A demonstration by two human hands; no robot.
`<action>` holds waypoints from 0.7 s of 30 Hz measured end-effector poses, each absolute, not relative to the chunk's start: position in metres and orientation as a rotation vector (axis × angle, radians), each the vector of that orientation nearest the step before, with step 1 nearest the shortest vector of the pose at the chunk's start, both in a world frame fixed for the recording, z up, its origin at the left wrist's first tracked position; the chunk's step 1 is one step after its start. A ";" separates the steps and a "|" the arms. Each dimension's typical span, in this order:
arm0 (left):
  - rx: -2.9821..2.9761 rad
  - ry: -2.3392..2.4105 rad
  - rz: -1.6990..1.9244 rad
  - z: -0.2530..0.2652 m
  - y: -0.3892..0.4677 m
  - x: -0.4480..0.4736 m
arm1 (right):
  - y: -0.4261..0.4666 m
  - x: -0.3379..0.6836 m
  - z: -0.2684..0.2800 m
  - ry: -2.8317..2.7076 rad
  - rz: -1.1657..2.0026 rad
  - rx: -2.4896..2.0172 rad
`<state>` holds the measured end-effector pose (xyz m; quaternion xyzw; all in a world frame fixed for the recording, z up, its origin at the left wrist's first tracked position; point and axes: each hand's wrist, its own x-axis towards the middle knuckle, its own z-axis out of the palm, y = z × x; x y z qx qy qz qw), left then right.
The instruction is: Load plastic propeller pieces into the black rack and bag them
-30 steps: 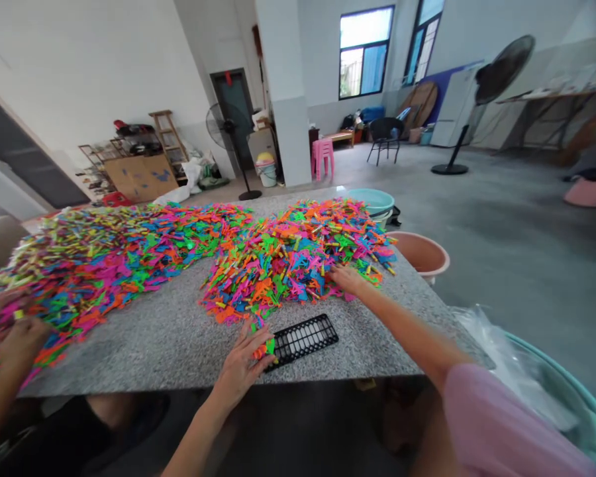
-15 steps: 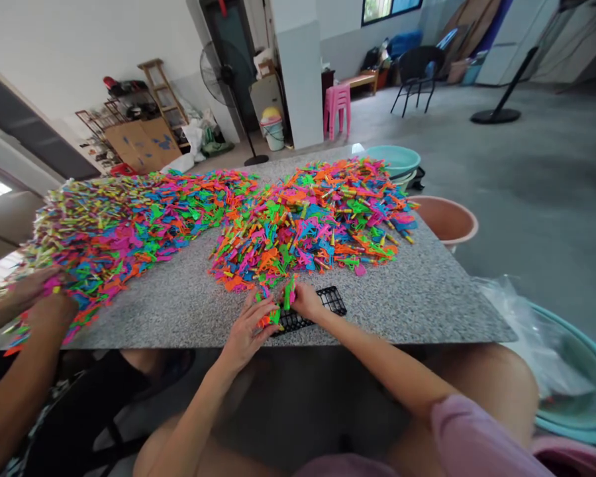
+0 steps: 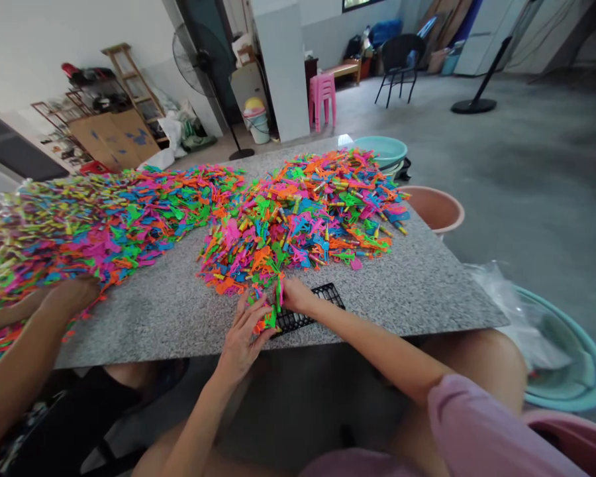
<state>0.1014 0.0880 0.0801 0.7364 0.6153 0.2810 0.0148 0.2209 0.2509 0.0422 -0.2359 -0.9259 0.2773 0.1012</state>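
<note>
My left hand [image 3: 243, 334] is curled around several small plastic pieces [image 3: 268, 321] in green, orange and pink, low over the near edge of the table. Just right of it, my right hand [image 3: 297, 296] pinches a slim green plastic piece [image 3: 279, 295], held upright. Beneath both hands lies a black plastic grid tray [image 3: 322, 301], partly covered by my right wrist. Behind them rises a heap of small bright plastic pieces [image 3: 302, 218], some with yellow tube-like parts. The exact kind of piece is too small to make out.
A second heap [image 3: 99, 212] spreads over the left of the speckled stone table [image 3: 417, 291]. A co-worker's hand [image 3: 74, 291] reaches into it. Basins, one blue [image 3: 385, 149] and one orange [image 3: 440, 205], stand past the table's right side. A clear plastic bag [image 3: 521, 318] lies over another basin at right.
The view has swung slightly, shifting the scene left. My hands stay together over the tray, still holding pieces. The co-worker's hands have moved to the near edge of the left heap.
</note>
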 end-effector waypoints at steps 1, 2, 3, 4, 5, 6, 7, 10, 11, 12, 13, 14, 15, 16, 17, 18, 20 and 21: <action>2.308 1.914 0.873 0.080 0.088 0.102 | 0.250 0.220 0.044 -2.760 0.794 -0.706; 2.327 1.914 0.872 0.080 0.088 0.103 | 0.248 0.219 0.047 -2.791 0.769 -0.708; 2.346 1.923 0.881 0.080 0.089 0.104 | 0.247 0.216 0.051 -2.824 0.747 -0.702; 2.369 1.942 0.897 0.080 0.089 0.104 | 0.245 0.213 0.055 -2.857 0.730 -0.687; 2.399 1.964 0.912 0.081 0.090 0.104 | 0.243 0.209 0.058 -2.881 0.721 -0.671; 2.435 1.977 0.914 0.081 0.091 0.103 | 0.240 0.205 0.060 -2.893 0.720 -0.659; 2.474 1.974 0.903 0.082 0.093 0.102 | 0.238 0.203 0.061 -2.898 0.728 -0.658; 2.525 1.909 0.782 0.086 0.096 0.096 | 0.238 0.210 0.057 -2.843 0.779 -0.634; 2.513 1.897 0.749 0.086 0.096 0.094 | 0.241 0.219 0.054 -2.796 0.781 -0.613; 2.494 1.896 0.732 0.086 0.096 0.093 | 0.247 0.232 0.051 -2.735 0.755 -0.629; 2.478 1.898 0.732 0.085 0.095 0.092 | 0.255 0.249 0.048 -2.667 0.702 -0.682; 2.466 1.897 0.745 0.083 0.095 0.091 | 0.267 0.268 0.046 -2.578 0.609 -0.824; 2.463 1.885 0.771 0.082 0.094 0.090 | 0.279 0.289 0.044 -2.479 0.479 -1.092; 2.461 1.871 0.801 0.080 0.094 0.090 | 0.293 0.309 0.043 -2.388 0.343 -1.363; 2.460 1.861 0.830 0.078 0.094 0.091 | 0.306 0.329 0.043 -2.353 0.225 -1.537; 2.454 1.857 0.851 0.077 0.094 0.091 | 0.318 0.346 0.043 -2.386 0.131 -1.603; 2.426 1.869 0.872 0.077 0.094 0.092 | 0.334 0.373 0.043 -2.507 0.024 -1.592; 2.405 1.879 0.875 0.077 0.094 0.093 | 0.338 0.382 0.042 -2.562 0.010 -1.545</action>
